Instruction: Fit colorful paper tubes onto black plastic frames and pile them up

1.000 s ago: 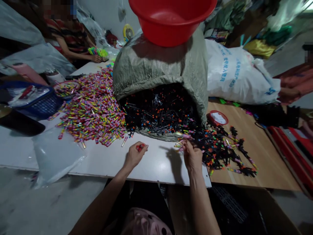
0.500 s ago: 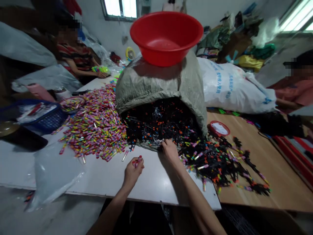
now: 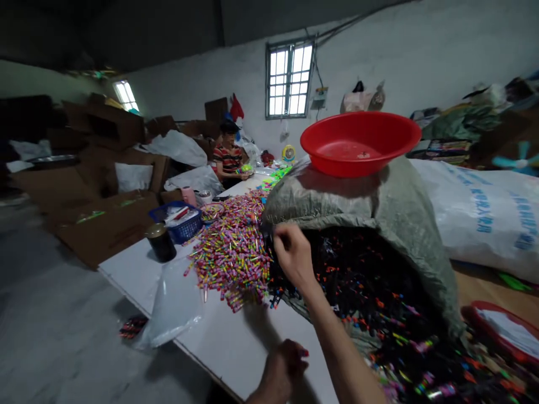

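Note:
My right hand (image 3: 293,256) reaches up to the left rim of the grey woven sack's (image 3: 391,213) mouth, fingers curled on the sack edge. Black plastic pieces (image 3: 370,292) with orange and coloured tips spill out of the sack. My left hand (image 3: 283,370) rests low on the white table (image 3: 227,342), closed around small pink and red pieces. A heap of pink and yellow small tubes (image 3: 233,252) lies just left of my right hand.
A red basin (image 3: 357,143) sits on top of the sack. A white printed bag (image 3: 484,213) lies behind it. A blue basket (image 3: 179,221), a dark can (image 3: 160,242) and a clear plastic bag (image 3: 172,306) are on the table's left. A person in a striped shirt (image 3: 227,160) sits at the far end.
The view swung up and to the left. My right hand rose from the black pieces at the sack's mouth to its left rim. My left hand stayed closed on the table.

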Motion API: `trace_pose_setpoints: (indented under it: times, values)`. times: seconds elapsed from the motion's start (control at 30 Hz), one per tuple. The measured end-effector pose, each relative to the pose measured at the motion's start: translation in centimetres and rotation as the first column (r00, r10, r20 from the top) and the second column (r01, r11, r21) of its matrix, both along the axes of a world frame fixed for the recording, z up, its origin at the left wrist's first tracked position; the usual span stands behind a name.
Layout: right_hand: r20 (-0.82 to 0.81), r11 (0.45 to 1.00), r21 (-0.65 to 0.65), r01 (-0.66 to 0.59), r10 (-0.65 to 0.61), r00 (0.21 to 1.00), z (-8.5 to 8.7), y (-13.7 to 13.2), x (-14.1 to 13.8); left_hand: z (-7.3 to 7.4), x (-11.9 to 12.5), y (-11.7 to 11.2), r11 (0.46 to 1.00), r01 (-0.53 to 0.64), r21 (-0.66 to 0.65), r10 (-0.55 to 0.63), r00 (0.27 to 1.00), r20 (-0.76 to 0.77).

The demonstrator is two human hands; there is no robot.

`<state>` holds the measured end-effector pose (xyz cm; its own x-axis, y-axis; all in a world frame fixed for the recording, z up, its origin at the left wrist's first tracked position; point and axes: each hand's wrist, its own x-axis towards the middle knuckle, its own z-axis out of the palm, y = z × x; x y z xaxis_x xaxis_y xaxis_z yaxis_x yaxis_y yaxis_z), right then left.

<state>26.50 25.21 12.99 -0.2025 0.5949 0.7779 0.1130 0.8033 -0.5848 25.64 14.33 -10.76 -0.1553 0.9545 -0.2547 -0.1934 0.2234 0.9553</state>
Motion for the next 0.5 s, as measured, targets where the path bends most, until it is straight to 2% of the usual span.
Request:
trace_pose_setpoints:
  times: [0.07,0.13,0.2,0.23,0.3,0.37,0.43,0.5]
  values:
    - [0.075,0.973,-0.229,0.023,-0.006,0.997,-6.7,-1.1,2.3,-0.2,-0.1,-0.6,0.996,0.047,0.076,-0.038,0.992,-0.122]
    - [0.052,0.872,-0.479,0.105,-0.091,0.994,-12.9,-2.7,6.0,0.2,-0.3,-0.7,0.996,0.025,0.086,-0.006,0.977,-0.211]
    - [0.032,0.771,-0.616,0.162,-0.182,0.983,-16.8,-4.6,9.7,0.9,-0.6,-0.3,0.998,-0.063,0.015,0.065,0.979,-0.195]
    - [0.033,0.733,-0.657,0.177,-0.207,0.978,-17.8,-5.5,11.2,1.2,-0.7,-0.1,0.991,-0.121,-0.050,0.115,0.987,-0.110]
    - [0.043,0.691,-0.699,0.185,-0.218,0.975,-17.9,-6.8,12.6,1.7,-0.8,0.3,0.969,-0.188,-0.161,0.211,0.968,0.138]
    - [0.017,0.692,-0.705,0.157,-0.205,0.979,-15.9,-7.2,11.9,2.2,-0.8,0.5,0.952,-0.217,-0.215,0.281,0.898,0.340]
    - [-0.050,0.751,-0.651,0.110,-0.187,0.981,-12.4,-7.0,9.8,2.6,-0.8,0.3,0.948,-0.215,-0.235,0.299,0.854,0.425]
    - [-0.136,0.858,-0.508,0.077,-0.168,0.976,-7.7,-6.9,7.3,3.0,-0.8,-0.1,0.947,-0.204,-0.248,0.298,0.846,0.443]
